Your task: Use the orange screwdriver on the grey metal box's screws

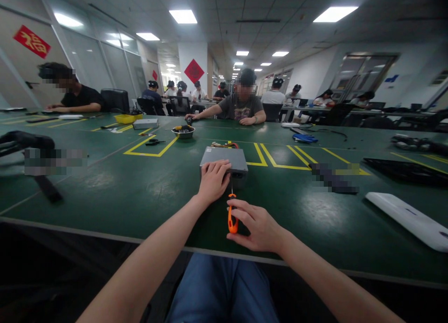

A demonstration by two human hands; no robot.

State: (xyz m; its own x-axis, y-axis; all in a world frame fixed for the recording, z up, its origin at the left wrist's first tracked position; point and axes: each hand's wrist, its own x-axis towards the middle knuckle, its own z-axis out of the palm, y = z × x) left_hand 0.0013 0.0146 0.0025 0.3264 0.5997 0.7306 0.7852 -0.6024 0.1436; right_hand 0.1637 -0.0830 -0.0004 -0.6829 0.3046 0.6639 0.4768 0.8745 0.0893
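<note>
The left hand (212,182) lies flat on top of a grey sheet-metal box (224,158), its fingers open and draped over the near edge, gripping nothing, while the right hand (257,225) is closed on an orange-handled screwdriver (232,219), fingers curled across the handle and the thin shaft pointing up toward the box's near face. The tip seems to sit right at that face, though it is too thin and shadowed to be sure it touches. The box stands on a green work mat (105,187), close to the table's front edge, with its top cover in place and a bundle of coloured wires (226,145) showing behind it. The casing looks closed up, no loose screws show near it, and what is left to fasten cannot be told from this view. Farther along the table sits a steel bowl (184,135)
</note>
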